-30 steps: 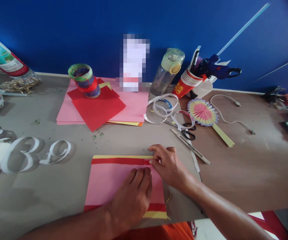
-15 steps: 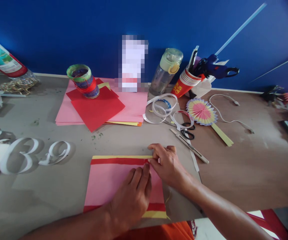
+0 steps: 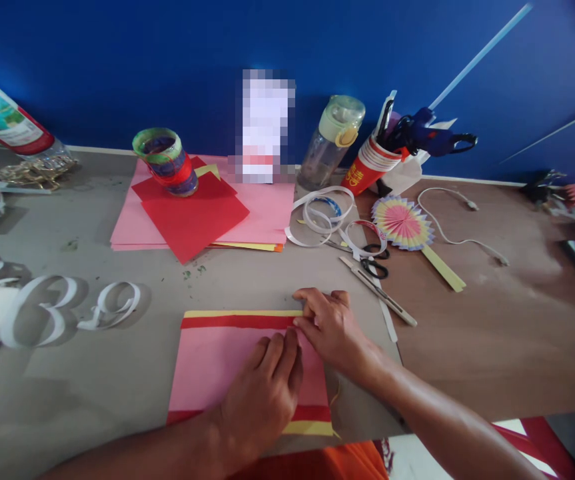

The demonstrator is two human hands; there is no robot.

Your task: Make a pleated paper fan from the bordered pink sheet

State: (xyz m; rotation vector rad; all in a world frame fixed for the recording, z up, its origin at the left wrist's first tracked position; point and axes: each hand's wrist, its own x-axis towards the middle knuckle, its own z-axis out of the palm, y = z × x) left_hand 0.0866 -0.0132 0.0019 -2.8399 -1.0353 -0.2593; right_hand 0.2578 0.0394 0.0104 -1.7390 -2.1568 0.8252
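Note:
A pink paper sheet (image 3: 207, 370) lies flat near the table's front edge. Red strips and yellow strips run along its far and near borders. My left hand (image 3: 264, 393) rests on the sheet, fingers bent and pressed together, fingertips on the paper just below the far red strip (image 3: 237, 322). At the far right corner my right hand (image 3: 334, 333) is closed in a pinch on the bordered edge, its thumb beside the left fingertips. Part of the corner is hidden under the fingers.
Behind lie pink sheets (image 3: 267, 213) with red paper (image 3: 194, 217) and a painted cup (image 3: 162, 160) on them. To the right are a craft knife (image 3: 382, 293), scissors (image 3: 374, 268), white tape loops (image 3: 312, 217) and a paper fan (image 3: 403, 223). White paper curls (image 3: 57, 327) stand left.
Both hands stay nearly in place. The right hand has shifted very slightly left along the sheet's far edge.

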